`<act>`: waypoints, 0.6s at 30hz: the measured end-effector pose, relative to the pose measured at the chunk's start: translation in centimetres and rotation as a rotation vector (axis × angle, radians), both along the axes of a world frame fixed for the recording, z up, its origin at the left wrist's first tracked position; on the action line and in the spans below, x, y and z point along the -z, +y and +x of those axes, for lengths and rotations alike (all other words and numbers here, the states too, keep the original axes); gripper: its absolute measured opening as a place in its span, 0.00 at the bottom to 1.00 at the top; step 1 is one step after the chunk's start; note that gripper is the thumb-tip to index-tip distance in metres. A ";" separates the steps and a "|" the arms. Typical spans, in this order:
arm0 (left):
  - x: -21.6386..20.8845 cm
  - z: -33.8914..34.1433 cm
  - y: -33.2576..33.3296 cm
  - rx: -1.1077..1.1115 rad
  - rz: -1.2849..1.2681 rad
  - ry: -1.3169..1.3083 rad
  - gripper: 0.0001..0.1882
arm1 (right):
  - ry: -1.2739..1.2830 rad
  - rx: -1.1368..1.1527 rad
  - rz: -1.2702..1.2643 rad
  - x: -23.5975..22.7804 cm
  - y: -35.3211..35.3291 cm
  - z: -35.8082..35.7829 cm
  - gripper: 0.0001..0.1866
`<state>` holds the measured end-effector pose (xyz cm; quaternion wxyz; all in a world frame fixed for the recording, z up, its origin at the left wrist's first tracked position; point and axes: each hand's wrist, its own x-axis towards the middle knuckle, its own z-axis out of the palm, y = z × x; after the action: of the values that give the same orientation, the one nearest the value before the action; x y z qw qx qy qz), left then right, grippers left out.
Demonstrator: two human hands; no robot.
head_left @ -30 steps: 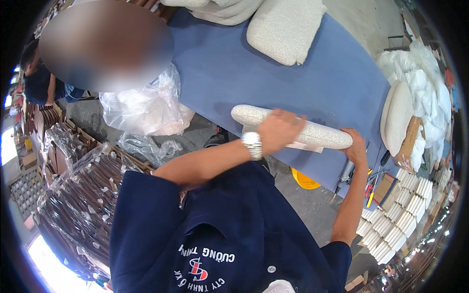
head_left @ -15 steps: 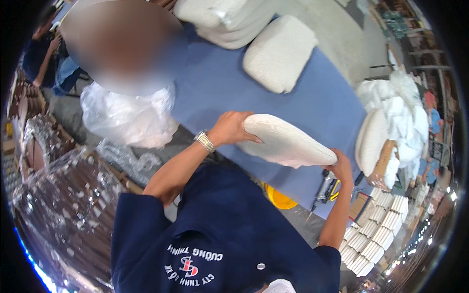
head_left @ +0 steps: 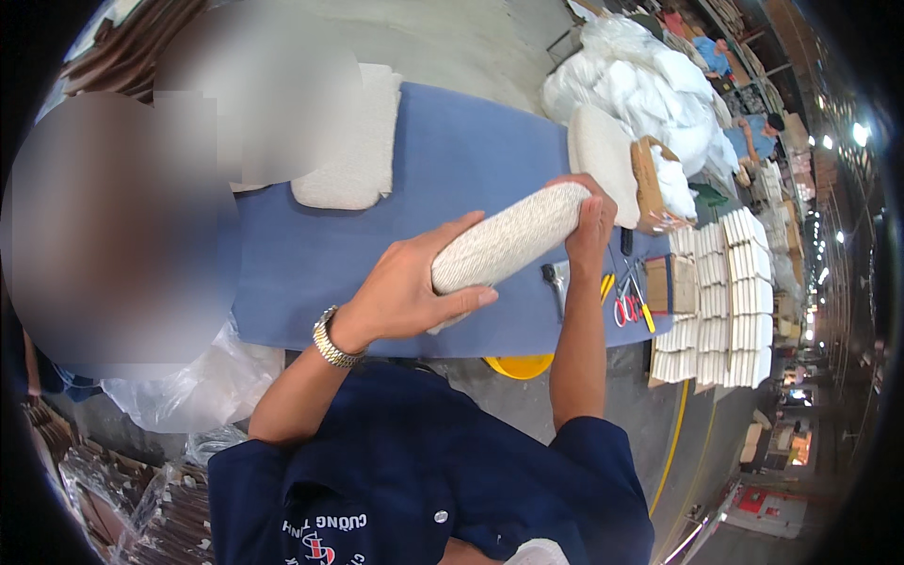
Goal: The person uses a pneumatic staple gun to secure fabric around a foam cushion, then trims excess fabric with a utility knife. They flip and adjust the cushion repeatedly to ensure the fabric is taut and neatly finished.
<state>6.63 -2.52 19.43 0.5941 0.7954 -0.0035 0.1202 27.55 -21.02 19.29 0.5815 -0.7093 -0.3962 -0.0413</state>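
A cream, textured seat cushion (head_left: 508,240) is held above the blue-covered table (head_left: 461,141), tilted so its thick rounded edge faces me. My left hand (head_left: 405,278) grips its left end, thumb on the near side and fingers over the far side. At the other end, my right hand (head_left: 590,221) is closed round the upper corner. The cushion's far face is hidden. Similar cushions lie on the table: one (head_left: 353,160) at the back left, partly covered by a blur, and another (head_left: 603,160) at the right end, beyond my right hand.
Red-handled scissors (head_left: 622,311), a yellow-handled tool (head_left: 648,315) and a metal tool (head_left: 557,282) lie at the table's right. Beyond stand a cardboard box (head_left: 650,188), stacked white pieces (head_left: 734,292) and white plastic bags (head_left: 631,75). Something yellow (head_left: 520,366) shows below the near edge.
The view has swung to the right. In my hands the cushion has turned from showing a broad pale face to showing its rounded edge. Both hands still hold its ends.
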 end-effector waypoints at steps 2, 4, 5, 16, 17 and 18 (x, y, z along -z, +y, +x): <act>1.7 1.1 -2.0 -0.037 -0.111 -0.097 0.47 | 0.014 0.026 0.038 0.4 -0.7 1.5 0.42; 2.5 2.0 -3.4 -0.081 -0.149 -0.202 0.48 | 0.027 0.038 0.059 1.6 -1.1 3.3 0.41; 2.5 2.4 -3.9 -0.092 -0.150 -0.220 0.48 | 0.044 0.039 0.071 2.2 -1.4 4.2 0.42; 0.6 5.2 -5.1 -0.190 -0.085 -0.262 0.33 | 0.108 -0.021 0.053 2.8 -2.0 6.0 0.46; 0.4 4.9 -4.9 -0.178 -0.088 -0.259 0.32 | 0.099 -0.018 0.024 2.2 -2.2 5.6 0.46; 0.1 4.5 -4.3 -0.171 -0.080 -0.252 0.31 | 0.101 -0.039 -0.006 1.2 -2.1 5.3 0.44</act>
<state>11.12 -6.81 19.31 0.6076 0.7472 -0.0053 0.2691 32.83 -23.12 18.06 0.5994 -0.7045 -0.3800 0.0073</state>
